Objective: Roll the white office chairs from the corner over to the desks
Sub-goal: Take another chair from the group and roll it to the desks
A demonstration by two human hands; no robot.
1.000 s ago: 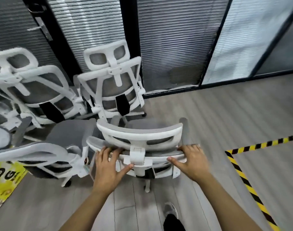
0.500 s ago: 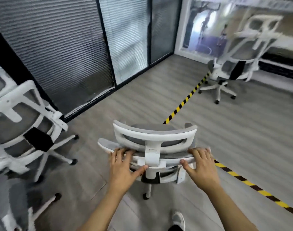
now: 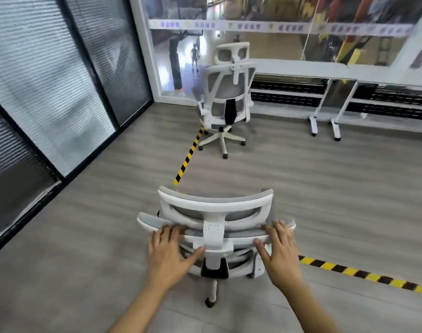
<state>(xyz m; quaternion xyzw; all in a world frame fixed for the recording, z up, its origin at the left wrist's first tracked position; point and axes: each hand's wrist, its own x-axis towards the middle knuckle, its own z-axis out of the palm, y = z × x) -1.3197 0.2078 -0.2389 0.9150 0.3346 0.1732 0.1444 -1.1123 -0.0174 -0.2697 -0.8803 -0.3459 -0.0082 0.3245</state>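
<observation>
A white office chair (image 3: 214, 207) with grey mesh stands right in front of me, its back toward me. My left hand (image 3: 169, 253) grips the left side of the backrest's top edge, thumb under the frame. My right hand (image 3: 279, 248) grips the right side the same way. A second white office chair (image 3: 226, 97) stands further ahead at the left end of a long white desk (image 3: 301, 68), facing it. The held chair's seat is hidden under its backrest; one castor (image 3: 209, 302) shows below.
Yellow-black floor tape (image 3: 188, 157) runs from the far chair toward me, and another strip (image 3: 363, 275) runs off to the right. Glass partitions with blinds (image 3: 49, 80) line the left. White desk legs (image 3: 325, 111) stand at the right back. Open grey floor lies between.
I have turned to the right with the chair, away from the cluster of chairs in the corner. The desk and the far chair have come into view ahead. Both hands kept their hold.
</observation>
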